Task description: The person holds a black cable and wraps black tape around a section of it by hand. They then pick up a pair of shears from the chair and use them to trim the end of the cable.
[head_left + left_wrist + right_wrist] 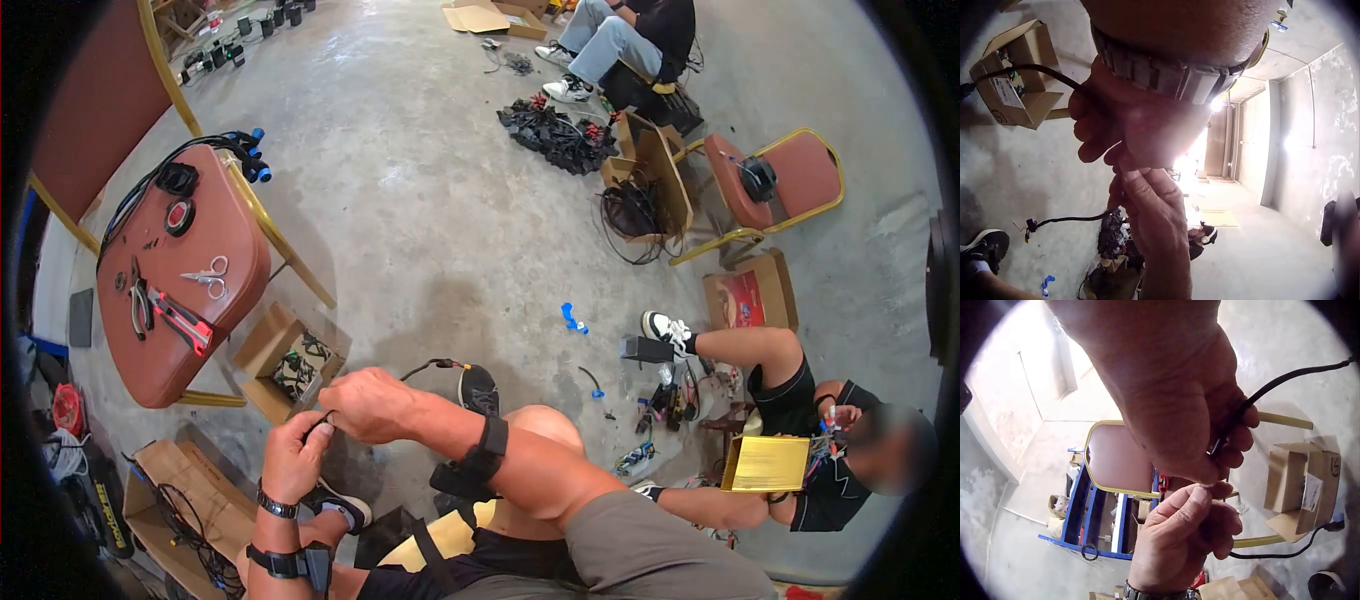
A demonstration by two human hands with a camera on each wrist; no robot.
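Hands meeting above my knee, I am pinching a thin, matte black cable (1285,378) in my left grip (295,455), my right grip (372,402) curling round it just beside, cardboard box (285,365) showing a white label, writing too small to read.

Black cable (1291,376), reddish-brown chair seat (200,270) with gold frame (290,250), silver scissors (208,275), red-and-black cutter (185,320), brown cardboard box (262,350), blue connector (571,318) on mottled grey floor (430,200), black wrist strap (487,450), grey-brown shorts (640,550), gold box (765,462)
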